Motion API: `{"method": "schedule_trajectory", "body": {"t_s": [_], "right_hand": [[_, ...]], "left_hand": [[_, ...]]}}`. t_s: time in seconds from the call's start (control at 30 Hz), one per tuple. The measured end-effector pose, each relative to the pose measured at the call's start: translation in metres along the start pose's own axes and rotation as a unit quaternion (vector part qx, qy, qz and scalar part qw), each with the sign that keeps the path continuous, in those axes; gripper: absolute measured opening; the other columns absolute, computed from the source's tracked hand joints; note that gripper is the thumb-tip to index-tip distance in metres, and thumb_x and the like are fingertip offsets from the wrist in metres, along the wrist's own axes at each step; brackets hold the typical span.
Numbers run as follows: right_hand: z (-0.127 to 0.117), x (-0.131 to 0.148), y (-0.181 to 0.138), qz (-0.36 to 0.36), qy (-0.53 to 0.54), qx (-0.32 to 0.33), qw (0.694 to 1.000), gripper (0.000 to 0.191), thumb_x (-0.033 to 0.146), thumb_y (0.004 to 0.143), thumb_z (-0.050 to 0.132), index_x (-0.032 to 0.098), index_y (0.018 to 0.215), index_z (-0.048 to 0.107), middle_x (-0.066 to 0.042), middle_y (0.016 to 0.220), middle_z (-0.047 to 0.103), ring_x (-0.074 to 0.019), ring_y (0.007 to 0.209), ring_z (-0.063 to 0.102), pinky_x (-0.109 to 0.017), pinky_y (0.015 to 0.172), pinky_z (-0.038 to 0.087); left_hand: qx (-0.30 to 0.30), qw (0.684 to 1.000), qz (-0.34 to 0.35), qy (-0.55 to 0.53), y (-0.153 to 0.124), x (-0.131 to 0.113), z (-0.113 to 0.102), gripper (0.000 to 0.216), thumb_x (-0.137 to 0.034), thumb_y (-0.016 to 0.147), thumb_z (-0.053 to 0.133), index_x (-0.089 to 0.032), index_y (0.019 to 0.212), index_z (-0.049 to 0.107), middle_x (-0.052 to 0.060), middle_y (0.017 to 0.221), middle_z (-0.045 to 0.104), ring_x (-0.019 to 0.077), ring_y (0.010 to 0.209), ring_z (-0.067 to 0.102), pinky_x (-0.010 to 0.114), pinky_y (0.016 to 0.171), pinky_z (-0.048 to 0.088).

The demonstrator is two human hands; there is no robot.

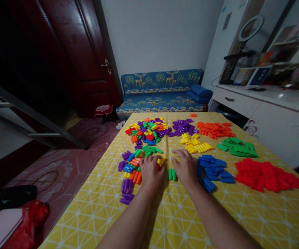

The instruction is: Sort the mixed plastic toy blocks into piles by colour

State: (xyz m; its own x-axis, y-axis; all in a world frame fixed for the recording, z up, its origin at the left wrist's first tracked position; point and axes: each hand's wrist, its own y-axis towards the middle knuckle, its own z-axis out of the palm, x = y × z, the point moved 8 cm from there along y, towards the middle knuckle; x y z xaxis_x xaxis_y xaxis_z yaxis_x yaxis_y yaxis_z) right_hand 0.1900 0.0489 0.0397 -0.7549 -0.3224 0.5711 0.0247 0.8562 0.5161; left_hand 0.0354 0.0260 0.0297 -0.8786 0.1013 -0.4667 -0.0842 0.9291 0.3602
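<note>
Small plastic pieces shaped like short joined tubes lie in colour groups on the table. My left hand [151, 170] rests at the right edge of a loose mixed group, fingers spread and bent down over it. A yellow piece [161, 161] shows by its fingertips, and orange pieces [136, 177] lie to its left. My right hand [186, 168] hovers open, thumb and forefinger apart, with nothing seen between them. Green pieces [172, 174] lie on the cloth between both hands. Just right of my right hand is the blue pile [214, 167], partly covered by it.
The table has a yellow patterned cloth [165, 221]. Further piles are mixed [149, 129], purple [182, 127], yellow [197, 144], orange [214, 129], green [237, 147] and red [266, 175]. A blue sofa [160, 98] stands behind, a white cabinet [274, 128] at the right.
</note>
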Motion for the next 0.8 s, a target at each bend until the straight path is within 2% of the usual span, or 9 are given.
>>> {"method": "schedule_trajectory", "body": {"t_s": [0.13, 0.2, 0.27, 0.37, 0.47, 0.57, 0.63, 0.7, 0.8], "right_hand": [[0.016, -0.003, -0.006, 0.053, -0.075, 0.166, 0.982, 0.018, 0.036, 0.084, 0.060, 0.020, 0.087, 0.068, -0.008, 0.083, 0.069, -0.0249, 0.077, 0.066, -0.035, 0.067, 0.049], [0.028, -0.004, -0.013, 0.074, -0.027, 0.213, 0.974, 0.015, 0.033, 0.081, 0.062, 0.019, 0.088, 0.067, -0.005, 0.069, 0.067, -0.0222, 0.069, 0.066, -0.031, 0.062, 0.048], [0.041, -0.003, -0.021, 0.101, 0.091, 0.242, 0.961, 0.017, 0.026, 0.081, 0.059, 0.019, 0.095, 0.064, -0.001, 0.065, 0.065, -0.0176, 0.060, 0.065, -0.026, 0.055, 0.047], [0.050, 0.000, -0.025, 0.117, 0.237, 0.223, 0.938, 0.018, 0.023, 0.079, 0.054, 0.019, 0.096, 0.060, 0.000, 0.072, 0.067, -0.0148, 0.058, 0.065, -0.024, 0.052, 0.048], [0.040, 0.003, -0.020, 0.093, 0.230, 0.152, 0.957, 0.020, 0.029, 0.078, 0.059, 0.019, 0.095, 0.061, -0.003, 0.075, 0.068, -0.0163, 0.065, 0.067, -0.025, 0.058, 0.050], [0.030, 0.005, -0.018, 0.098, 0.253, 0.114, 0.956, 0.037, 0.037, 0.078, 0.062, 0.018, 0.110, 0.060, -0.005, 0.087, 0.069, -0.0143, 0.061, 0.065, -0.025, 0.057, 0.051], [0.031, 0.008, -0.018, 0.113, 0.315, 0.114, 0.935, 0.041, 0.039, 0.078, 0.062, 0.018, 0.113, 0.059, -0.006, 0.093, 0.069, -0.0138, 0.061, 0.065, -0.025, 0.055, 0.051], [0.036, 0.007, -0.018, 0.134, 0.380, 0.120, 0.908, 0.038, 0.041, 0.077, 0.062, 0.018, 0.107, 0.061, -0.006, 0.090, 0.068, -0.0151, 0.062, 0.065, -0.025, 0.054, 0.051], [0.041, -0.012, -0.015, 0.195, 0.430, 0.085, 0.878, 0.037, 0.042, 0.072, 0.066, 0.017, 0.097, 0.061, -0.005, 0.081, 0.067, -0.0170, 0.059, 0.065, -0.028, 0.053, 0.053]], "left_hand": [[-0.027, 0.999, -0.005, -0.025, 0.001, 0.002, -0.004, 0.026, -0.022, 0.086, 0.052, -0.023, 0.110, 0.064, 0.005, 0.101, 0.071, 0.0241, 0.099, 0.061, 0.042, 0.094, 0.037], [-0.036, 0.999, 0.000, -0.036, 0.001, 0.002, -0.004, 0.029, -0.019, 0.090, 0.046, -0.022, 0.113, 0.063, 0.006, 0.099, 0.072, 0.0234, 0.097, 0.062, 0.042, 0.094, 0.038], [-0.047, 0.998, 0.011, -0.052, 0.002, 0.002, -0.006, 0.030, -0.019, 0.092, 0.044, -0.022, 0.114, 0.064, 0.006, 0.099, 0.072, 0.0230, 0.097, 0.062, 0.043, 0.096, 0.037], [-0.075, 0.994, 0.020, -0.078, 0.002, 0.003, -0.010, 0.030, -0.019, 0.093, 0.043, -0.020, 0.115, 0.064, 0.007, 0.101, 0.071, 0.0226, 0.099, 0.061, 0.043, 0.099, 0.036], [-0.082, 0.991, 0.030, -0.099, 0.001, 0.002, -0.013, 0.030, -0.018, 0.093, 0.043, -0.022, 0.114, 0.065, 0.006, 0.100, 0.070, 0.0219, 0.098, 0.060, 0.043, 0.098, 0.036], [-0.066, 0.991, 0.044, -0.108, 0.000, -0.004, -0.014, 0.030, -0.019, 0.093, 0.045, -0.025, 0.112, 0.066, 0.004, 0.098, 0.071, 0.0207, 0.096, 0.060, 0.041, 0.097, 0.036], [-0.052, 0.991, 0.050, -0.110, -0.001, -0.007, -0.013, 0.029, -0.021, 0.093, 0.046, -0.025, 0.114, 0.065, 0.004, 0.100, 0.071, 0.0202, 0.097, 0.060, 0.040, 0.097, 0.036], [-0.040, 0.992, 0.046, -0.110, 0.000, -0.008, -0.011, 0.029, -0.024, 0.093, 0.048, -0.025, 0.118, 0.062, 0.004, 0.101, 0.071, 0.0203, 0.099, 0.060, 0.040, 0.098, 0.036], [-0.040, 0.992, 0.034, -0.115, 0.000, -0.006, -0.010, 0.035, -0.028, 0.092, 0.051, -0.023, 0.127, 0.056, 0.003, 0.094, 0.071, 0.0205, 0.097, 0.060, 0.039, 0.098, 0.036]]}}
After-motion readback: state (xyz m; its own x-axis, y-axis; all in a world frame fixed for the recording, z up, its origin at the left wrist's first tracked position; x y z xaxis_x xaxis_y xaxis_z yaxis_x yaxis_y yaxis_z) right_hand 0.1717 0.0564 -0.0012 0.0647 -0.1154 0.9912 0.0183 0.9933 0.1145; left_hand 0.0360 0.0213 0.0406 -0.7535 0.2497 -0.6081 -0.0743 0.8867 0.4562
